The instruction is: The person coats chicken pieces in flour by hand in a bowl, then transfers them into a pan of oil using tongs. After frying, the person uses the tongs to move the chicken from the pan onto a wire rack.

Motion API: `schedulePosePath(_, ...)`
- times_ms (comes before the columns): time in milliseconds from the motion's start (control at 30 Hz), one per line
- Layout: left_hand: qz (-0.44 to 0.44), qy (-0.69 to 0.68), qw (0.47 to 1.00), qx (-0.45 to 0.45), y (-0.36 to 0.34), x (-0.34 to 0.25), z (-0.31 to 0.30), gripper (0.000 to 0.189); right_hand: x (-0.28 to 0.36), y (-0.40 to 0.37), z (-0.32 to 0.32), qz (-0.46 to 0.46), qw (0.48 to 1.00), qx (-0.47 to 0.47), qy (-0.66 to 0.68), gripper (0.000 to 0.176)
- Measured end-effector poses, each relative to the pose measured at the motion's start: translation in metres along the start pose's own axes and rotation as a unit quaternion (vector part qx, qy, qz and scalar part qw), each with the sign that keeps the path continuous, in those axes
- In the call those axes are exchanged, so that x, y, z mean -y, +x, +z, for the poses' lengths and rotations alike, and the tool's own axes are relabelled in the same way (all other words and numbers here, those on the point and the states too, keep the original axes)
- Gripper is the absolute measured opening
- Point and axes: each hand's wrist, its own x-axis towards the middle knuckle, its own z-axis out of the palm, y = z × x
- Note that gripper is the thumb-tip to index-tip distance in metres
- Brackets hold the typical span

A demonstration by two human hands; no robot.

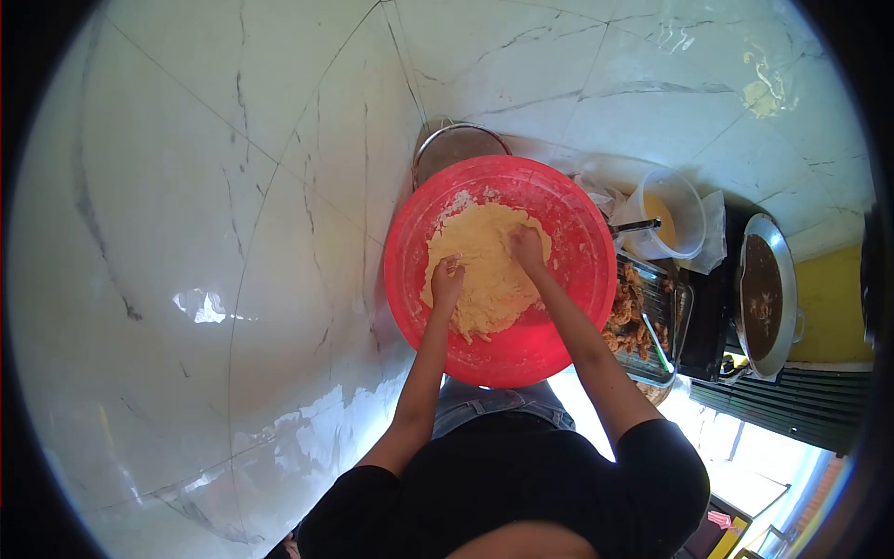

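A wide red basin (pixel 587 224) stands in front of my body with a mass of pale yellow dough (pixel 489 279) spread over its bottom. Flour dusts the inner wall. My left hand (pixel 448 278) is at the left side of the dough, its fingers curled in against it. Farther up and to the right, my right hand (pixel 526 244) presses into the dough with bent fingers. Both hands are closed on dough as far as the fingers show; the fingertips are partly hidden.
Right of the basin are a tray of fried pieces (pixel 629 326) with tongs, a clear plastic tub (pixel 689 219) holding yellow contents, and a large pan (pixel 787 289) of dark oil. A round metal-rimmed item (pixel 456 149) sits behind the basin, near the tiled wall (pixel 233 186).
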Motion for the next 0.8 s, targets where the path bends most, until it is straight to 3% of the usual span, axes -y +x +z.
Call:
schedulePosePath(67, 0.009, -0.005, 1.000, 0.001, 0.001, 0.001, 0.000, 0.027, -0.023, 0.005, 0.008, -0.030, 0.997, -0.069, 0.017, 0.028)
schedulePosePath(167, 0.003, 0.004, 1.000, 0.002, -0.001, 0.000, 0.000, 0.027, 0.026, -0.019, -0.023, -0.024, 0.996, -0.030, 0.076, 0.028)
schedulePosePath(267, -0.009, 0.002, 1.000, 0.010, -0.002, -0.003, 0.001, 0.026, 0.008, -0.020, -0.004, -0.105, 0.991, -0.073, 0.038, 0.030)
schedulePosePath(367, 0.002, -0.002, 1.000, 0.006, -0.003, -0.002, 0.002, 0.026, 0.006, -0.018, 0.001, -0.094, 0.995, -0.028, 0.021, 0.032)
schedulePosePath(567, 0.002, 0.019, 1.000, 0.011, -0.002, -0.007, 0.005, 0.025, -0.002, -0.017, 0.000, -0.167, 0.985, -0.035, -0.021, 0.028)
schedulePosePath(667, 0.004, -0.018, 1.000, 0.014, -0.003, -0.007, 0.008, 0.024, 0.002, -0.009, -0.004, -0.061, 0.996, 0.010, 0.057, 0.022)
schedulePosePath(767, -0.004, -0.020, 1.000, 0.014, -0.003, -0.003, 0.008, 0.025, 0.001, 0.009, -0.017, -0.096, 0.987, 0.125, 0.042, 0.020)
schedulePosePath(800, 0.002, -0.020, 1.000, 0.013, -0.002, -0.003, 0.008, 0.025, 0.007, 0.007, -0.018, -0.153, 0.979, 0.128, 0.038, 0.017)
